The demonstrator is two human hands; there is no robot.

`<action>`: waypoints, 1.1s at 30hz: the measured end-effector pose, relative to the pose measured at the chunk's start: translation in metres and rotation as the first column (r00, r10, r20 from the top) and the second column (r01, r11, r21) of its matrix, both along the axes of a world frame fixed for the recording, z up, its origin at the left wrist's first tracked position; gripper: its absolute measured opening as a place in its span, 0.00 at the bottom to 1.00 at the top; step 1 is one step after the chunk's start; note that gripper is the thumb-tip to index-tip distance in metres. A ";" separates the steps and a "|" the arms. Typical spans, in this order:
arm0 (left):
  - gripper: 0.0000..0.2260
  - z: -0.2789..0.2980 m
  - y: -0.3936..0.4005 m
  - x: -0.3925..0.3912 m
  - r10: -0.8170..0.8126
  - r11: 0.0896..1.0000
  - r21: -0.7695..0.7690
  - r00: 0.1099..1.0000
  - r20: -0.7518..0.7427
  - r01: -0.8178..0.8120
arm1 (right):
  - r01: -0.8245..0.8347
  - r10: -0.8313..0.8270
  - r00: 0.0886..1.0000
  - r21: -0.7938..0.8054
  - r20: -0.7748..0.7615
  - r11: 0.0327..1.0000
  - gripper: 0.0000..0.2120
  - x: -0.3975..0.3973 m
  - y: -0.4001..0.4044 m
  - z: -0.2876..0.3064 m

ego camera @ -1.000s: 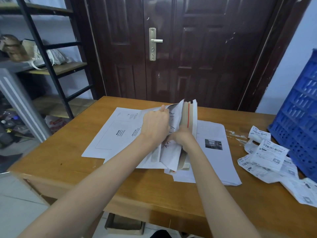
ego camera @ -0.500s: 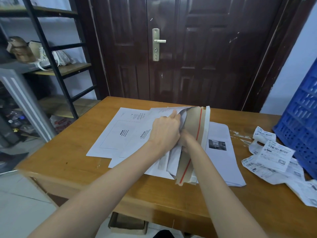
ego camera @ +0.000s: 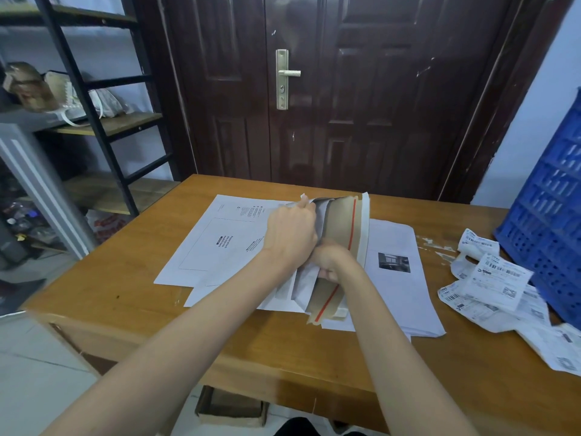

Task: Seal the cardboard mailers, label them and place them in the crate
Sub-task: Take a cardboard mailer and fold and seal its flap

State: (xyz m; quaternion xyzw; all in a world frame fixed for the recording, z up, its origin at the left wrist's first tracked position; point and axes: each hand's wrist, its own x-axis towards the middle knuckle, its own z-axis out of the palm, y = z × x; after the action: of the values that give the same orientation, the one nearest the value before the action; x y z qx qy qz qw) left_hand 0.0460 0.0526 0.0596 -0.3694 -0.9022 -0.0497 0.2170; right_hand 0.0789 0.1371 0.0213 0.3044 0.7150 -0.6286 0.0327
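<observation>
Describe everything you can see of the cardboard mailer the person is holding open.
The cardboard mailer is white outside and plain brown card inside, with a thin red strip running along its open flap. It stands tilted on its edge at the middle of the wooden table, over other flat white mailers. White folded papers sit partly inside its mouth. The left hand grips the papers at its top edge; the right hand holds its lower part. It is unsealed and bears no label.

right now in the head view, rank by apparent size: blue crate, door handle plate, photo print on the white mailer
1. blue crate, though cropped and near
2. door handle plate, though farther off
3. photo print, looks similar, so unsure
</observation>
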 end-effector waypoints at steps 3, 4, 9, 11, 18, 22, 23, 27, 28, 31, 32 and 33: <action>0.16 -0.004 -0.001 0.000 0.010 1.000 0.009 1.000 -0.014 -0.010 | 0.057 -0.065 0.996 -0.112 -0.064 0.992 0.09 0.002 -0.003 -0.002; 0.16 -0.005 0.000 0.000 0.008 1.000 0.019 1.000 -0.019 -0.008 | 0.059 -0.069 0.995 -0.122 -0.075 0.991 0.09 0.003 -0.005 -0.003; 0.14 -0.003 -0.001 -0.002 0.007 1.000 0.013 0.999 -0.047 -0.007 | -0.030 0.030 0.999 -0.011 0.028 0.999 0.08 0.007 -0.009 -0.005; 0.12 -0.001 -0.001 -0.004 0.008 1.000 0.019 1.000 -0.028 -0.008 | -0.029 0.016 0.995 0.140 0.095 0.990 0.16 0.008 -0.005 -0.002; 0.18 -0.012 0.001 -0.013 -0.207 0.978 0.055 0.880 0.427 0.203 | 0.028 -0.031 1.000 0.338 0.002 0.941 0.06 0.015 0.018 0.016; 0.22 -0.034 0.002 -0.020 -0.329 0.942 0.325 0.391 0.859 0.079 | 0.134 -0.138 0.990 0.137 0.017 0.981 0.13 0.017 0.030 -0.004; 0.22 -0.040 0.002 -0.023 -0.329 0.940 0.340 0.308 0.893 0.016 | 0.154 -0.157 0.987 0.105 0.023 0.983 0.12 0.019 0.031 -0.008; 0.20 -0.054 -0.001 -0.031 -0.353 0.922 0.371 0.150 0.924 -0.113 | 0.155 -0.162 0.986 0.145 0.040 0.977 0.13 0.019 0.030 -0.018; 0.20 -0.055 -0.002 -0.033 -0.361 0.916 0.379 0.139 0.922 -0.131 | 0.143 -0.156 0.986 0.186 0.054 0.972 0.16 0.017 0.029 -0.020; 0.20 -0.051 -0.003 -0.036 -0.372 0.910 0.393 0.157 0.915 -0.134 | 0.174 -0.187 0.982 0.245 0.031 0.954 0.19 0.016 0.028 -0.021; 0.19 -0.049 -0.004 -0.037 -0.375 0.906 0.404 0.201 0.905 -0.128 | 0.200 -0.206 0.979 0.222 0.001 0.954 0.18 0.016 0.028 -0.021; 0.19 -0.046 -0.004 -0.038 -0.375 0.899 0.419 0.270 0.887 -0.127 | 0.221 -0.219 0.975 0.175 -0.032 0.959 0.16 0.016 0.030 -0.019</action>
State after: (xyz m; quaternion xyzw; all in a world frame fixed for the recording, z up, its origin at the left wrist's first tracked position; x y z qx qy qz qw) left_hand 0.0077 0.0485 0.0141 -0.2815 -0.7834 -0.4662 -0.2997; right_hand 0.0952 0.1671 0.0019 0.3798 0.7301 -0.5638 -0.0688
